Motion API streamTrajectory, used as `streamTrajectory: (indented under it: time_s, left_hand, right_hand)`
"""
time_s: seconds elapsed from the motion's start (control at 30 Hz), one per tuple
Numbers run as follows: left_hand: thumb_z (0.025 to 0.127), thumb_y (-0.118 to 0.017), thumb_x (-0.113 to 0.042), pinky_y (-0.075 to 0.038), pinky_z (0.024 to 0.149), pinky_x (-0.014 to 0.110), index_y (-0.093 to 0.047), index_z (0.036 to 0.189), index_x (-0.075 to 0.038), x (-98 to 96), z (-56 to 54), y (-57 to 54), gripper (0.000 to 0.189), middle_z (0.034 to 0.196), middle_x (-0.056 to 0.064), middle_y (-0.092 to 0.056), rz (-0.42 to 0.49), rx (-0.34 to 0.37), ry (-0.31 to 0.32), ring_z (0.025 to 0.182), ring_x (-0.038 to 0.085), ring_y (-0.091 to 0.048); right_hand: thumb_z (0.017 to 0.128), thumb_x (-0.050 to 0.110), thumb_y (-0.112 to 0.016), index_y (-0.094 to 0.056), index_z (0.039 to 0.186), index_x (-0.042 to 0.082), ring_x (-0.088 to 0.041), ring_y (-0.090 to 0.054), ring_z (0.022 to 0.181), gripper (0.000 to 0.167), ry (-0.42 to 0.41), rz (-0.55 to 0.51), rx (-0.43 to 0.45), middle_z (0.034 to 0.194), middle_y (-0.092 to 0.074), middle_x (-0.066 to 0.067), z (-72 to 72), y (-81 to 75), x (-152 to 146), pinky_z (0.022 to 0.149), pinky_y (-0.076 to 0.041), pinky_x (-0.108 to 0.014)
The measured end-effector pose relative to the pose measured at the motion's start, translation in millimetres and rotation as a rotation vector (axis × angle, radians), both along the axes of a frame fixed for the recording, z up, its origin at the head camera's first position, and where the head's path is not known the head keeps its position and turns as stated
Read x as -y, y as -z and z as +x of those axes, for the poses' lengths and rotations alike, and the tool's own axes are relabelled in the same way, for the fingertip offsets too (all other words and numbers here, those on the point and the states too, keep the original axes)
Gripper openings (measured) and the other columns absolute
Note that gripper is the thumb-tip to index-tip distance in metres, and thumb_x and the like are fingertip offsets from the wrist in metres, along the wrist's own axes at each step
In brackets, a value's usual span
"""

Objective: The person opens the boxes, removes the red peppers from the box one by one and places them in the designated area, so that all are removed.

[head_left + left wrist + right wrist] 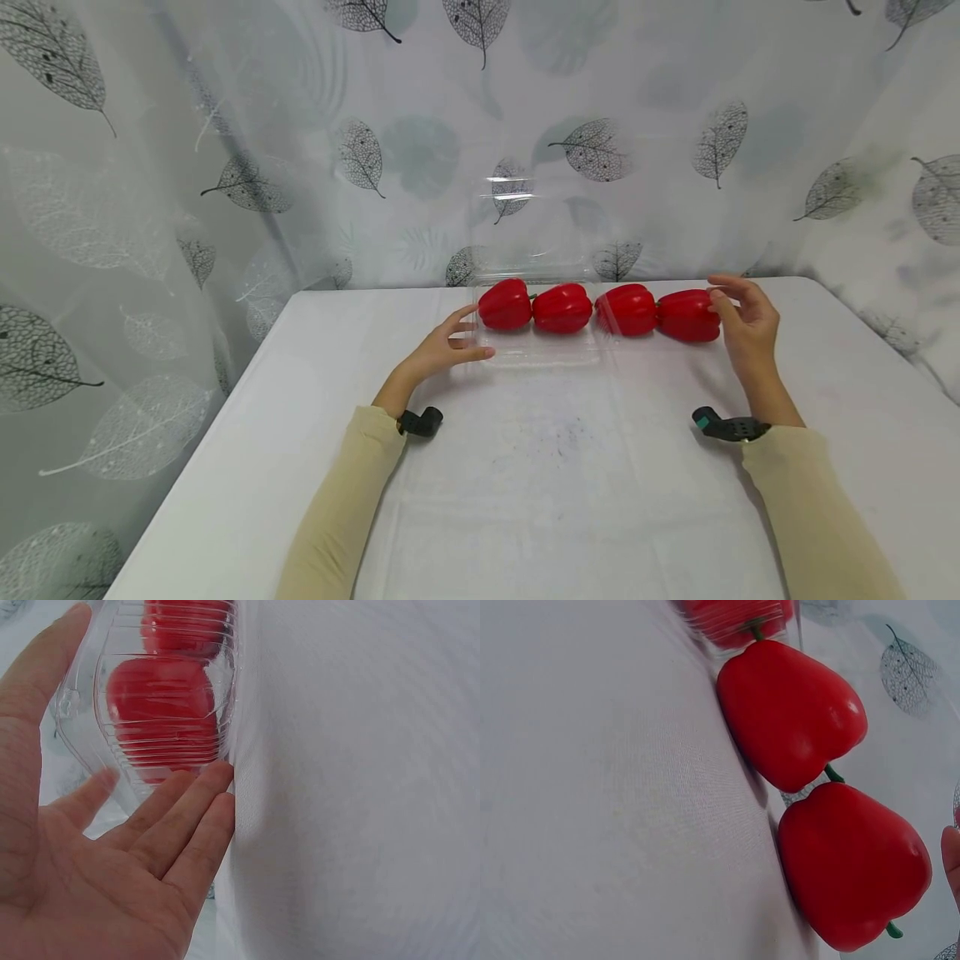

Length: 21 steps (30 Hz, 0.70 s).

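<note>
The left hand [437, 350] is wide open with its fingers spread, right by the left end of the clear box [540, 358]. It does not look like it has hold of anything. The right hand [752, 329] has its fingers a little bent, with room between thumb and fingers, by the right end of the row. It seems to hold nothing, as the right wrist view shows a fingertip apart from the last pepper.

The white worktop [562, 500] is in front. At its far side, four red peppers lie in a row. The first pepper [506, 305] and the second pepper [563, 309] are inside the box. The third pepper [628, 311] and the last pepper [687, 317] are outside, just to the right of it. So it looks like half is done, and two are left over.

Behind them, the box's lid [536, 242] stands up, not yet shut, near the leafy curtain [450, 92].
</note>
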<state>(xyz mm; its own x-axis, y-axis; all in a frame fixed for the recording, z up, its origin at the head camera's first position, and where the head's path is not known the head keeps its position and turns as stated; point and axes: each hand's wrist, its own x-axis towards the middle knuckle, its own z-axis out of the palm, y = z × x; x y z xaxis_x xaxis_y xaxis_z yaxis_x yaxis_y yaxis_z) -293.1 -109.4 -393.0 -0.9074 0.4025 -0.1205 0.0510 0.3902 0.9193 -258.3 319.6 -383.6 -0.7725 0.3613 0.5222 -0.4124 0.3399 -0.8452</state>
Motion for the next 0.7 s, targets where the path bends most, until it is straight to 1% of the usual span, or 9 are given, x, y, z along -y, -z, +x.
streamTrajectory:
  time_s: [0.1,0.3,0.4,0.53,0.7]
  left_hand:
    - [0.083,-0.078,-0.031,-0.041,0.105,0.053,-0.023,0.154,-0.031,0.3,-0.2,0.5,0.090,0.151,0.010,-0.039,-0.001,-0.002,0.001,0.133,0.031,-0.047]
    - [0.083,-0.078,-0.033,-0.041,0.105,0.053,-0.024,0.154,-0.032,0.6,-0.2,0.4,0.089,0.151,0.010,-0.039,-0.005,-0.002,0.000,0.133,0.031,-0.047]
    - [0.083,-0.078,-0.033,-0.041,0.105,0.054,-0.024,0.154,-0.033,0.5,-0.4,0.8,0.090,0.151,0.010,-0.039,-0.006,0.003,-0.002,0.133,0.031,-0.047]
    - [0.083,-0.078,-0.032,-0.041,0.105,0.054,-0.023,0.154,-0.033,0.5,-0.4,1.4,0.090,0.151,0.010,-0.039,-0.001,0.006,-0.001,0.133,0.031,-0.047]
    - [0.083,-0.078,-0.032,-0.040,0.105,0.054,-0.024,0.154,-0.033,0.6,-1.1,0.8,0.089,0.151,0.011,-0.039,0.004,0.001,0.000,0.133,0.031,-0.047]
  right_hand:
    - [0.098,0.014,-0.057,-0.062,0.125,0.006,-0.004,-0.058,0.102,0.029,-0.011,0.018,-0.002,0.119,-0.063,0.006,-0.3,-0.3,1.7,0.084,-0.046,-0.008]
    - [0.097,0.009,-0.057,-0.060,0.125,-0.002,-0.006,-0.058,0.104,0.030,-0.062,0.030,-0.023,0.116,-0.064,0.008,0.1,-3.3,5.6,0.084,-0.047,-0.008]
    - [0.097,0.008,-0.057,-0.061,0.124,0.000,-0.006,-0.057,0.105,0.029,-0.078,0.034,-0.016,0.117,-0.064,0.005,1.0,-5.1,8.5,0.084,-0.047,-0.008]
    - [0.096,0.008,-0.058,-0.063,0.123,0.005,-0.006,-0.057,0.106,0.028,-0.097,0.053,-0.018,0.119,-0.064,0.001,0.2,-5.3,11.0,0.085,-0.046,-0.008]
    - [0.096,0.008,-0.059,-0.062,0.124,0.005,-0.005,-0.057,0.106,0.029,-0.121,0.098,-0.025,0.118,-0.064,0.001,0.7,-7.8,16.4,0.088,-0.045,-0.009]
